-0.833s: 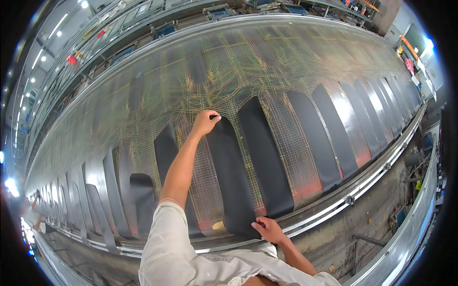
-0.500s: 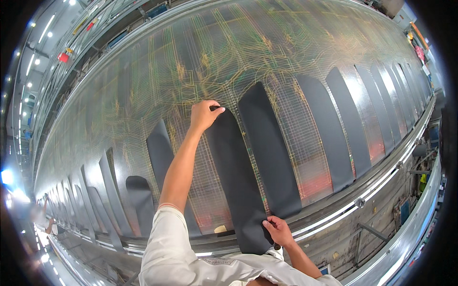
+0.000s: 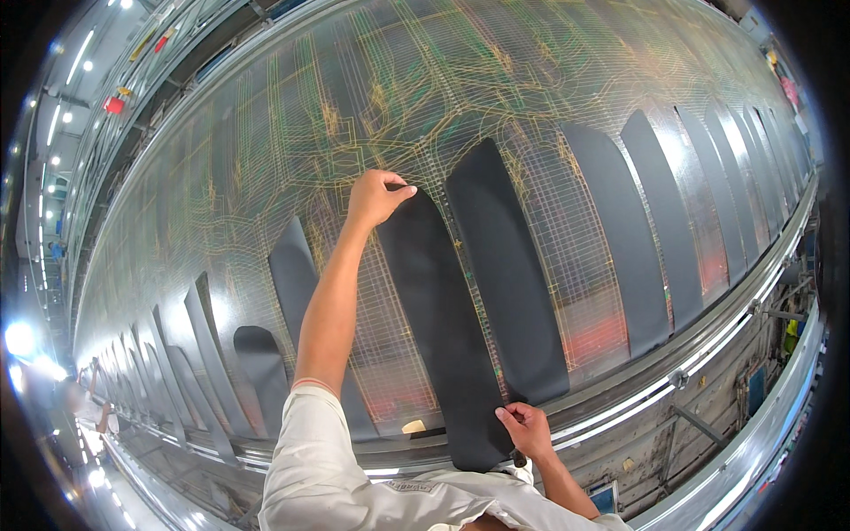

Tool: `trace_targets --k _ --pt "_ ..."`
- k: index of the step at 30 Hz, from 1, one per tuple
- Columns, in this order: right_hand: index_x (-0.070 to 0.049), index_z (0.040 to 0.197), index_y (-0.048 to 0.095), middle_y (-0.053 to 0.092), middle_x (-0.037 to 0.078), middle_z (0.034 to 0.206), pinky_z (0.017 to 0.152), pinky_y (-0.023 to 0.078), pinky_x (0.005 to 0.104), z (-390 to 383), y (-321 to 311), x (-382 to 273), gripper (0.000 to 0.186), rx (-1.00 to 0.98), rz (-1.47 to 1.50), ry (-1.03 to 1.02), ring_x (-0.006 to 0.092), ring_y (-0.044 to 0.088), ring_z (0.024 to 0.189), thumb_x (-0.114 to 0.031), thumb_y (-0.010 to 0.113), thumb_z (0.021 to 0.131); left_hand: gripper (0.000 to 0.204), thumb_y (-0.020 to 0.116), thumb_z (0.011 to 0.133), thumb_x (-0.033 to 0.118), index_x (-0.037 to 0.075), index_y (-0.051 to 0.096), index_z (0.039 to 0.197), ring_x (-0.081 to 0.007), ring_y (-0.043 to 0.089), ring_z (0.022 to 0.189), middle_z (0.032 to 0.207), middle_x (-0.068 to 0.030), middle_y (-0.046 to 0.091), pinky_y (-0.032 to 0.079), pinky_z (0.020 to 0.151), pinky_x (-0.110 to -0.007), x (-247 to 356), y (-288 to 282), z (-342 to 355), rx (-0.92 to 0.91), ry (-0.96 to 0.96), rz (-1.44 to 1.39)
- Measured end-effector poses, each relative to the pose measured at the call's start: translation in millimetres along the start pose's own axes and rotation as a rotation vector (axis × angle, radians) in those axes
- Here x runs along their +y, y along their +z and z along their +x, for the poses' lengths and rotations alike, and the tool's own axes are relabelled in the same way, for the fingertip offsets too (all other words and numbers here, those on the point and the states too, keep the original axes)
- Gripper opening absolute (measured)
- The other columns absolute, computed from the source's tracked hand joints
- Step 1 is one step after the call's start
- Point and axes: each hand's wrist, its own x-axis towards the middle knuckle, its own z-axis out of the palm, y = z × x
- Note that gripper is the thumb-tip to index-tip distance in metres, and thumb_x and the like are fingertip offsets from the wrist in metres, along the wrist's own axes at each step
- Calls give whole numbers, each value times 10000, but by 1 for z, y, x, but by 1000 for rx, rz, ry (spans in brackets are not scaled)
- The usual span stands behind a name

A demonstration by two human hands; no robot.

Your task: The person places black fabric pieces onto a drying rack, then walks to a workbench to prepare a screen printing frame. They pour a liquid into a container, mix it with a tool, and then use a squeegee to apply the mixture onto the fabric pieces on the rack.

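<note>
A long dark grey strip of sheet material (image 3: 438, 301) with a rounded far end lies on the large patterned table surface (image 3: 354, 97). My left hand (image 3: 376, 199) pinches its far end between thumb and fingers. The strip's near end hangs over the table edge toward my body. There my right hand (image 3: 524, 429) is closed, its thumb and forefinger at the strip's right edge. A small dark end shows below that palm; what it belongs to is hidden. Just to the right lies another dark strip (image 3: 509, 274).
More dark strips (image 3: 615, 230) lie spaced along the table to both sides, one with a curled end (image 3: 259, 354). A metal rail (image 3: 620, 416) runs along the near edge. A small pale scrap (image 3: 413, 427) sits there. Another person (image 3: 93, 411) stands far left.
The view has shifted slightly. Both hands keep nearly the same places on the strip, with the left a little farther up in the picture.
</note>
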Motion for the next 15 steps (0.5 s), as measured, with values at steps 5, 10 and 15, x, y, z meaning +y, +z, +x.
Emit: trace_targets --k 5,10,15 --pt "5 886 714 563 -47 624 514 346 251 1 0 -2 250 -6 -3 -3 29 439 578 -236 729 946 352 846 794 344 14 776 893 -177 624 635 706 -104 692 478 632 -365 6 -7 2 -79 -85 -9" --pt "7 865 702 548 -64 633 509 337 247 1 1 -4 251 -2 16 -16 23 426 582 -228 732 948 352 850 789 331 7 778 906 -196 657 681 782 -128 726 510 677 -373 -3 -3 7 -49 -35 -7" --pt "6 882 723 567 -33 615 526 371 252 0 2 -4 248 29 -22 -9 36 457 582 -236 740 934 361 855 771 330 13 776 923 -163 625 586 690 -96 689 484 592 -339 -13 -1 12 -12 34 -31"
